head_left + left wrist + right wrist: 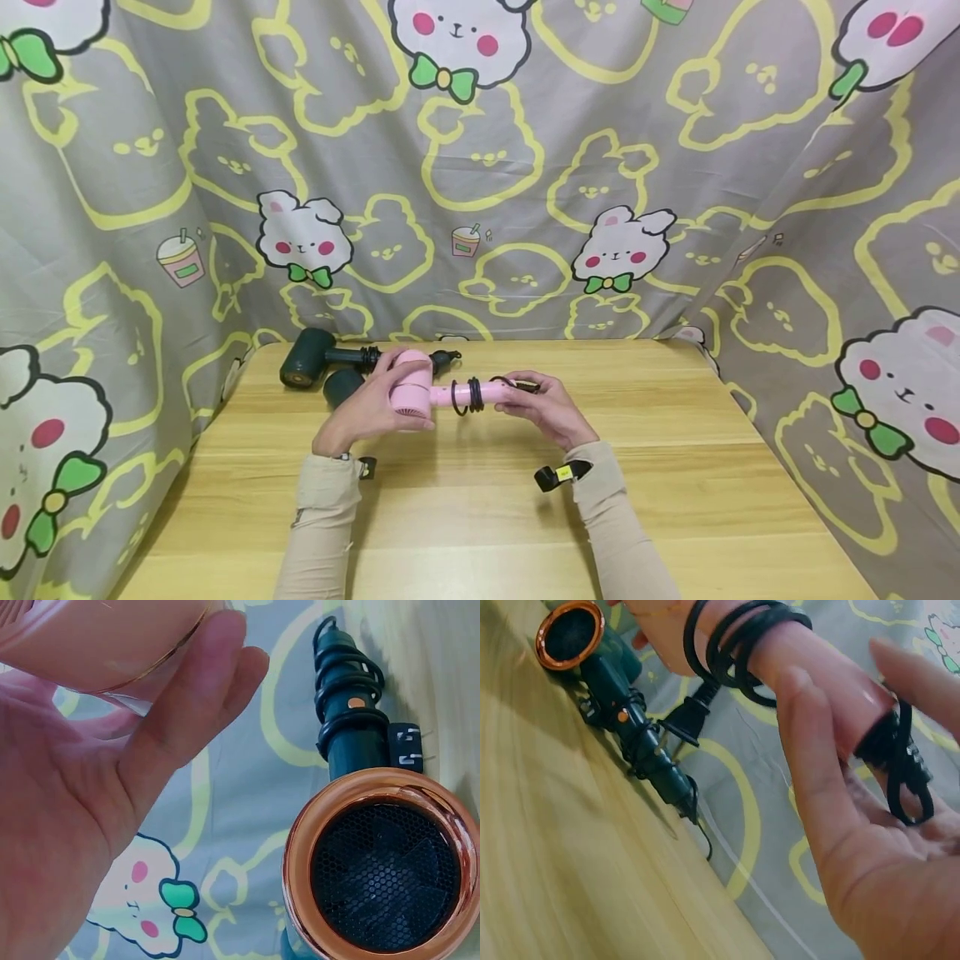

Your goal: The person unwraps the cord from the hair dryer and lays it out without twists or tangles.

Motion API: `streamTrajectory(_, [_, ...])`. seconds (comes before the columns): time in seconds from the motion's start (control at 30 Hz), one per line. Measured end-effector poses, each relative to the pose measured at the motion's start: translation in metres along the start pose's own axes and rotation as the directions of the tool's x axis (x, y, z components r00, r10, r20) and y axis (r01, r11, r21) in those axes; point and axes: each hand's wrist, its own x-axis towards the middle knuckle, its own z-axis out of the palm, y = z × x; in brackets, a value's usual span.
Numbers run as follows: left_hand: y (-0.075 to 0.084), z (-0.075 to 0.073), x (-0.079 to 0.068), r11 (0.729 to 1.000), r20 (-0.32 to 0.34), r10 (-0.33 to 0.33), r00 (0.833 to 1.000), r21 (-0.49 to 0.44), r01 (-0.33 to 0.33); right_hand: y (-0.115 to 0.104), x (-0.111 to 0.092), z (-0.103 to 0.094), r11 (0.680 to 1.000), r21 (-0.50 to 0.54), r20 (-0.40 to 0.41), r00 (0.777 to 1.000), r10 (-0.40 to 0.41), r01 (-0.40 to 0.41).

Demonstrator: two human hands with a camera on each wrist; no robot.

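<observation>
A pink hair dryer (412, 386) is held up above the table between both hands, its handle (480, 392) pointing right. My left hand (369, 410) grips its round head, fingers over the top and thumb underneath. My right hand (551, 410) holds the handle near its end, with the thumb (810, 742) along one side. Around the handle runs a coiled black cord (742, 637), and its plug (686, 720) hangs below in the right wrist view. Behind the left hand lies a dark green hair dryer (343, 388), partly hidden by it.
Another dark green hair dryer (307, 358) lies at the table's back left, cord wound on its handle. The left wrist view shows a copper-rimmed grille (384, 877) and a black plug (406, 747). A patterned curtain (510, 183) surrounds the wooden table (465, 517).
</observation>
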Motion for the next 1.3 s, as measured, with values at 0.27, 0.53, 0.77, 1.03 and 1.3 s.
streamTrajectory(0.27, [-0.001, -0.003, -0.002, 0.999, 0.005, -0.009, 1.0, -0.044, 0.01, -0.001, -0.001, -0.018, 0.999, -0.052, 0.188, 0.982, 0.014, -0.005])
streamTrajectory(0.53, [0.004, -0.005, -0.003, 0.998, 0.02, -0.012, 1.0, -0.053, 0.013, 0.021, 0.012, -0.026, 0.996, -0.007, 0.109, 0.99, 0.092, -0.091])
streamTrajectory(0.77, [0.008, -0.003, -0.002, 0.997, 0.051, 0.014, 0.999, -0.08, -0.01, 0.042, 0.016, -0.019, 0.995, 0.001, 0.284, 0.954, 0.093, -0.098])
streamTrajectory(1.03, [0.014, 0.0, -0.001, 0.997, 0.072, 0.012, 0.997, -0.076, -0.006, 0.035, 0.015, 0.003, 0.998, 0.021, 0.427, 0.903, 0.043, -0.058])
streamTrajectory(1.3, [0.016, 0.001, -0.001, 0.996, 0.088, 0.019, 0.996, -0.092, -0.011, 0.025, 0.01, 0.002, 0.998, -0.065, 0.333, 0.943, 0.009, 0.014])
